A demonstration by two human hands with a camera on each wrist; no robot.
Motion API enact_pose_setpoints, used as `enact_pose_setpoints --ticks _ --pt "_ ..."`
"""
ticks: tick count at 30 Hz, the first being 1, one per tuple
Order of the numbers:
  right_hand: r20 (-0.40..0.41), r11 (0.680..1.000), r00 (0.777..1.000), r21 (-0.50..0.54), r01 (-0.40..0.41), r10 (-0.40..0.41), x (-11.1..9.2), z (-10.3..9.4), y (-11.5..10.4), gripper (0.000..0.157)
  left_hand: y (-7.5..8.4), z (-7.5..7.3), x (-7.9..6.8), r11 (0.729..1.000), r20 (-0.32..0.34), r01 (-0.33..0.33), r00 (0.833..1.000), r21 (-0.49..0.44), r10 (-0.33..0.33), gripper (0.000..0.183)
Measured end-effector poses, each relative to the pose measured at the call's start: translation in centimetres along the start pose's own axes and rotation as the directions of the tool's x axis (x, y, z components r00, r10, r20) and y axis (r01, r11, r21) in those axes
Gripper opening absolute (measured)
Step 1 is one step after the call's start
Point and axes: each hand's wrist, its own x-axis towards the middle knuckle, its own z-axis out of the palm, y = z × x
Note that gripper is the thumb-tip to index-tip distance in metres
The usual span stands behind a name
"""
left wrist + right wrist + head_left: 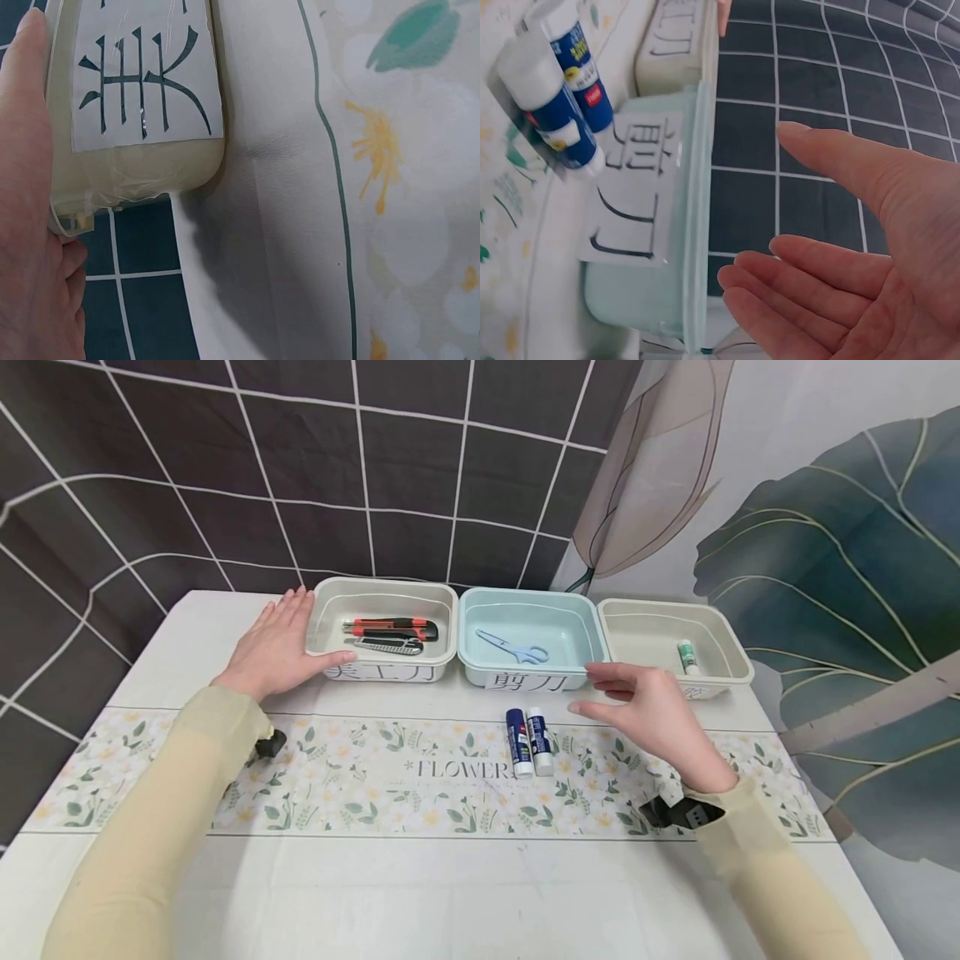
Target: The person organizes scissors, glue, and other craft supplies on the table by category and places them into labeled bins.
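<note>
My left hand (273,647) lies against the left side of a beige bin (326,677), fingers extended along it and thumb across its front rim. In the left wrist view the same hand (30,187) touches the bin's rim. Inside lie several utility knives (390,633), red-black and grey-black. My right hand (648,706) is by the front right corner of a light blue bin (472,664), thumb apart from relaxed fingers, holding nothing. Blue scissors (513,647) lie in that bin. Two blue-and-white glue sticks (519,743) lie side by side on the table.
Another beige bin (738,668) stands at the right of the row, with a green-and-white glue stick (687,657) in it. Paper labels (525,682) face front. A floral strip (442,810) crosses the white table. A dark gridded cloth (300,460) hangs behind.
</note>
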Motion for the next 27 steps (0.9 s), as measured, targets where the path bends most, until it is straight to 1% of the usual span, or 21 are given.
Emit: enact_pose_setpoints --ticks 5,11,14,17,21,27 --pt "0.033 1.000 0.999 0.003 -0.008 0.008 -0.3 1.2 0.5 0.056 0.1 0.0 0.1 1.000 0.006 0.002 1.000 -0.001 -0.002 0.124" --pt "0.081 1.000 0.997 0.011 0.003 -0.004 -0.5 3.4 1.4 0.057 0.1 -0.1 0.1 1.000 0.005 0.000 1.000 -0.003 0.000 0.123" --pt "0.113 1.000 0.994 0.006 -0.015 0.014 -0.6 4.6 1.7 0.059 0.1 -0.1 0.0 1.000 0.003 -0.001 1.000 -0.003 0.001 0.123" --pt "0.141 0.999 0.989 0.002 -0.052 0.051 -0.7 5.6 1.9 0.063 0.1 -0.1 0.0 1.000 0.003 -0.003 1.000 -0.004 0.003 0.123" --pt "0.165 0.996 0.983 0.002 -0.084 0.083 -0.8 6.5 2.0 0.063 0.1 -0.1 0.0 1.000 0.006 -0.001 1.000 -0.001 0.001 0.123" --pt "0.168 0.997 0.983 -0.020 -0.077 0.080 -0.8 7.3 2.1 0.060 0.0 0.0 0.0 1.000 0.003 0.000 1.000 0.000 0.000 0.123"
